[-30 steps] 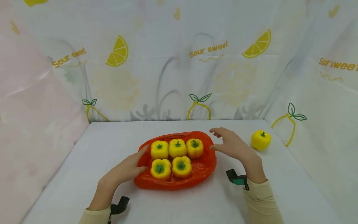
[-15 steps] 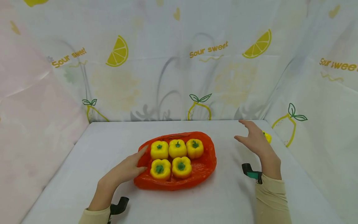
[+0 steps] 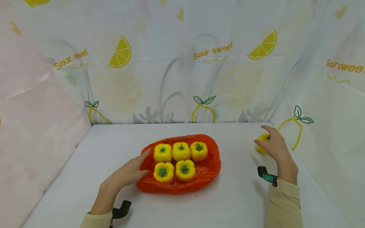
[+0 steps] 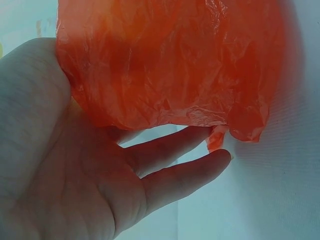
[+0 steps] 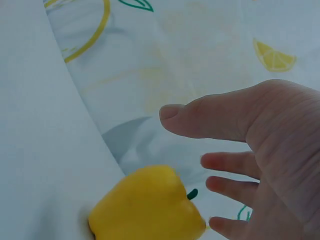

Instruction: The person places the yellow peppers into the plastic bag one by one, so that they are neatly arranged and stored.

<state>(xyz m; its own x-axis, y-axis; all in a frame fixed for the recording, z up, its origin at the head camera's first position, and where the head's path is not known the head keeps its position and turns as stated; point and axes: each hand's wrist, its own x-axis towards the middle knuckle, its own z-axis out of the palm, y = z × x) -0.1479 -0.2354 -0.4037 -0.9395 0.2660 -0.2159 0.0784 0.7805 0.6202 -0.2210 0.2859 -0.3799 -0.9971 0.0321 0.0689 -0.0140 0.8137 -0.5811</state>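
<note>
A red plastic bag [image 3: 206,172] lies with its mouth spread wide in the head view, and several yellow bell peppers [image 3: 181,151] with green stems stand inside it. My left hand [image 3: 129,171] rests against the bag's left side, thumb and fingers spread. The left wrist view has these fairly straight fingers [image 4: 185,177] against the bag's crinkled plastic [image 4: 175,75]. My right hand [image 3: 276,145] hovers at a lone yellow bell pepper [image 3: 263,137], partly covering it. In the right wrist view the thumb and fingers are apart, with the lone pepper [image 5: 147,205] just below them.
Everything stands on a white table [image 3: 228,205]. A fabric backdrop [image 3: 159,79] printed with lemons and lettering rises behind the table's far edge and along both sides. The lone pepper sits near the table's far right corner.
My right hand has moved rightward from the bag's right edge to the lone pepper, now partly covering it. The left hand, the bag and the peppers in it keep their places.
</note>
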